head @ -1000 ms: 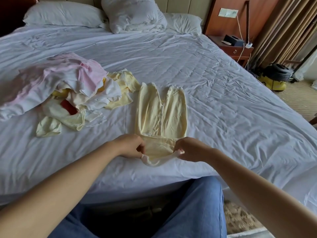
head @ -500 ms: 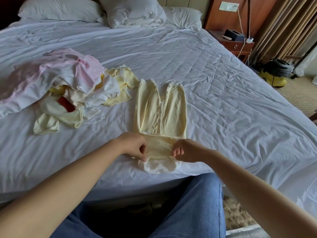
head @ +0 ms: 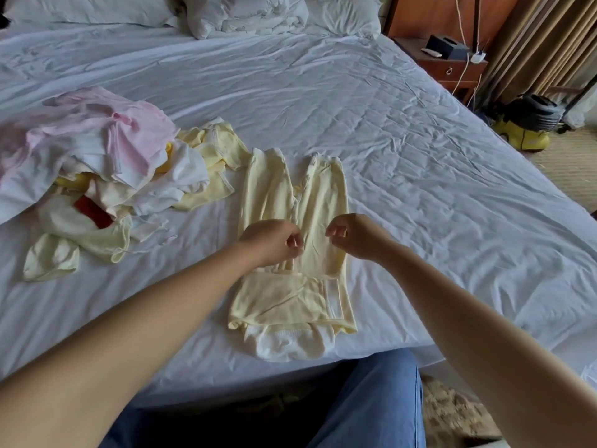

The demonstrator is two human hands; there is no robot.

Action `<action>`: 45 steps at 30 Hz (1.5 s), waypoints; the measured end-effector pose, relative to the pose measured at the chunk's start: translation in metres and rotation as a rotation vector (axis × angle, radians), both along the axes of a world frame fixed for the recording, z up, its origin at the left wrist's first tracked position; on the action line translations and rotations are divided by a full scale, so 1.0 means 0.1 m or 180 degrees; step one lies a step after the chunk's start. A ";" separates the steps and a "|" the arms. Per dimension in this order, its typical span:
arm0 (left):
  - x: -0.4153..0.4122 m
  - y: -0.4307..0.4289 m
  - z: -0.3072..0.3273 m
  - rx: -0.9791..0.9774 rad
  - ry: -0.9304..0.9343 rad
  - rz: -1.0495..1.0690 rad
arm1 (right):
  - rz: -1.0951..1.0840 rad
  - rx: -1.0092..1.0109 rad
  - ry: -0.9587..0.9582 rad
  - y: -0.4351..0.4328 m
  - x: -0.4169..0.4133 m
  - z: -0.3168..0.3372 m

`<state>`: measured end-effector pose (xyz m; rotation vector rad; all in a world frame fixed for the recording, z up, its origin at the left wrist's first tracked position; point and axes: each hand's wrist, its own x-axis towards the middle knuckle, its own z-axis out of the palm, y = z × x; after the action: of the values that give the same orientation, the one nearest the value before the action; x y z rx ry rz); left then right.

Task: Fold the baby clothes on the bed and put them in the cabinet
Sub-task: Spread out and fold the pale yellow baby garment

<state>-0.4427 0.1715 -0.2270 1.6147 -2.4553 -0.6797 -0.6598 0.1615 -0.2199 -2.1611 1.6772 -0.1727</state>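
A pale yellow baby romper (head: 323, 195) lies flat on the white bed (head: 436, 176), legs pointing away from me. Its near end is folded over, with white lining showing at the bed's front edge. My left hand (head: 274, 240) and my right hand (head: 355, 236) hover side by side over the romper's middle. Their fingers are loosely curled and no cloth is between them. A loose pile of pink, white and yellow baby clothes (head: 97, 163) sits to the left. No cabinet is in view.
A small yellow piece (head: 51, 260) lies apart at the pile's near left. Pillows (head: 242, 11) line the head of the bed. A wooden nightstand (head: 452, 69) and a yellow-and-black vacuum (head: 529, 121) stand at the right. My jeans-clad leg (head: 371, 402) is against the bed's edge.
Both hands let go of the romper's near end, which now lies folded over, and moved away from me to above its middle.
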 end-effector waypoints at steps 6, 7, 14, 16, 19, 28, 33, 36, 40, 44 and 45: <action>-0.21 -0.81 -0.07 -0.0246 0.0034 0.0196 | -0.0340 -0.0032 0.0005 -0.74 -0.12 -0.07; -0.25 -0.96 -0.09 -0.0279 0.0062 0.0233 | -0.0403 -0.0060 -0.0022 -0.87 -0.14 -0.08; -0.50 -1.93 -0.24 -0.0632 0.0199 0.0619 | -0.0787 -0.0422 -0.0262 -1.83 -0.25 -0.28; -0.53 -2.16 -0.32 -0.0693 0.0096 0.0744 | -0.0877 -0.0517 -0.0325 -2.07 -0.26 -0.37; -0.56 -2.44 -0.45 -0.0542 -0.0126 0.0877 | -0.0926 -0.0497 -0.0263 -2.35 -0.28 -0.53; -0.61 -2.62 -0.61 -0.0444 0.0128 0.0985 | -0.1166 -0.0232 -0.0755 -2.65 -0.18 -0.67; -0.58 -2.46 -0.46 -0.0458 0.0782 0.1048 | -0.1192 -0.0615 -0.1074 -2.40 -0.23 -0.45; -0.55 -2.26 -0.32 -0.0552 0.1135 0.1004 | -0.0964 -0.0771 -0.1010 -2.14 -0.31 -0.23; -0.45 -1.87 -0.15 -0.0825 0.1075 0.0648 | -0.0569 -0.0932 -0.0914 -1.72 -0.37 -0.01; -0.33 -1.43 -0.12 -0.1182 0.0866 0.0216 | -0.0073 -0.0944 -0.0733 -1.23 -0.35 0.10; -0.31 -1.33 -0.14 -0.1263 0.0809 0.0114 | 0.0051 -0.0957 -0.0626 -1.11 -0.34 0.10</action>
<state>-0.4738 0.0383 -0.2412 1.3278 -2.1985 -0.3370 -0.6940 0.0502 -0.2099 -2.2794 1.6044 -0.6485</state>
